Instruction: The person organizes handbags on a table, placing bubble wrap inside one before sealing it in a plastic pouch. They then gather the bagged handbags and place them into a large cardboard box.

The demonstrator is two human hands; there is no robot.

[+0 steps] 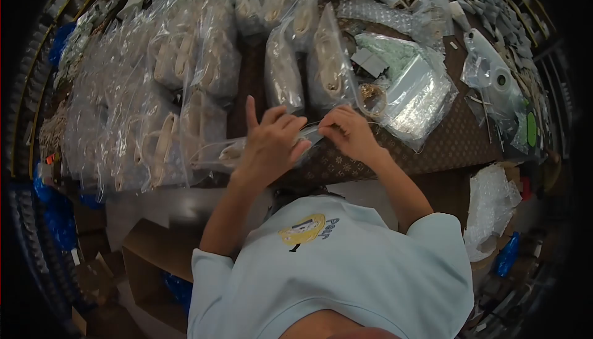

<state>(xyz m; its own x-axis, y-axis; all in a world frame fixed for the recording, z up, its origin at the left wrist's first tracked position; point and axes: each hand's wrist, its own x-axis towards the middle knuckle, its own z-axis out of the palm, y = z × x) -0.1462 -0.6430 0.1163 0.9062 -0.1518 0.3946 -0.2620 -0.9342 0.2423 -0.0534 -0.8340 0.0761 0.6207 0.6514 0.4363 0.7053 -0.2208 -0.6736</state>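
A clear plastic bag (213,154) with a beige item inside, which looks like a small handbag, lies along the table's front edge. My left hand (270,144) is over this bag, fingers apart, the thumb pointing right. At the bag's right end, my right hand (351,134) has thumb and fingertips pinched together on the plastic edge. Just beyond my hands lie two more bagged beige items, a left one (284,73) and a right one (332,67). A roll of brownish tape (372,99) rests close to my right hand.
Many bagged beige items (164,61) stand in rows on the left. To the right, a stack of clear plastic bags (420,104) lies on the brown patterned tablecloth (457,147). Scissors (485,107) and bubble wrap (383,18) are farther off. An open cardboard box (154,252) is below left.
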